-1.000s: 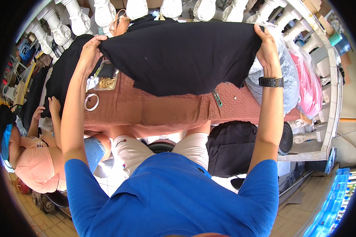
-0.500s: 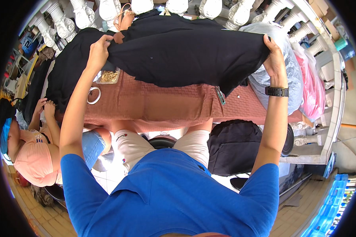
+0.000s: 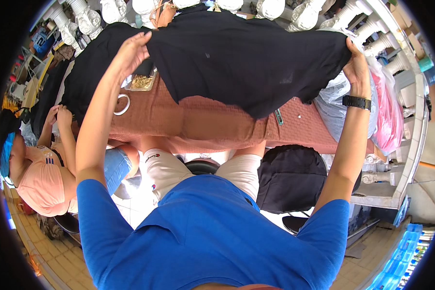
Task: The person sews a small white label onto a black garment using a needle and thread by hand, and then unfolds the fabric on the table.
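Holding a black garment (image 3: 241, 63) stretched above the reddish-brown table (image 3: 198, 121), left hand (image 3: 130, 50) clamped on its left edge, right hand (image 3: 356, 70) gripping the right, white tape ring (image 3: 121, 104) lying on the table's left.

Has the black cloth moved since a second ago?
Yes. The black cloth went up and away, exposing more of the reddish tablecloth beneath it.

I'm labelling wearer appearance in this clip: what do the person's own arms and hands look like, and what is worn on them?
Both arms are bare from short bright blue shirt sleeves down. The right wrist carries a black wristwatch with a dark band. The left hand and right hand are bare, without gloves; the left wrist shows nothing worn. No rings can be made out.
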The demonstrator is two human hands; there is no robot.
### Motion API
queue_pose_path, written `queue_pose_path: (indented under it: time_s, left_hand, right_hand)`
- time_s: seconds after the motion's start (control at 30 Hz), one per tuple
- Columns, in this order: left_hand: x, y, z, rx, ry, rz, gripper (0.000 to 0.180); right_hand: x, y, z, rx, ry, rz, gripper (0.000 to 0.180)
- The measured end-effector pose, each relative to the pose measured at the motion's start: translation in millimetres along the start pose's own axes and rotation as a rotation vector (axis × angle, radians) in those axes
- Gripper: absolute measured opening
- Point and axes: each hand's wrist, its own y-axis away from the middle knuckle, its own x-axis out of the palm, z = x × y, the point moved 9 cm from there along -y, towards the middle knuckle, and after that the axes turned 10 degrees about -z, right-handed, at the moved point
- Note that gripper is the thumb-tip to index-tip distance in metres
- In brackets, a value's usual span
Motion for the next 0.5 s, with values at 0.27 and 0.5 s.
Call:
queue_pose_path:
  time_s: [0.27, 0.5]
  left_hand:
    - [-2.9, -39.3, -61.8, 0.171, -0.076, -0.006, 0.031]
    - [1.9, -53.8, -102.0, 0.458, -0.610, -0.251, 0.010]
  right_hand:
    - [-23.5, -43.4, 9.5, -0.160, 0.199, -0.127, 0.026]
    - [-39.9, -69.8, 12.9, -0.227, 0.187, -0.210, 0.036]
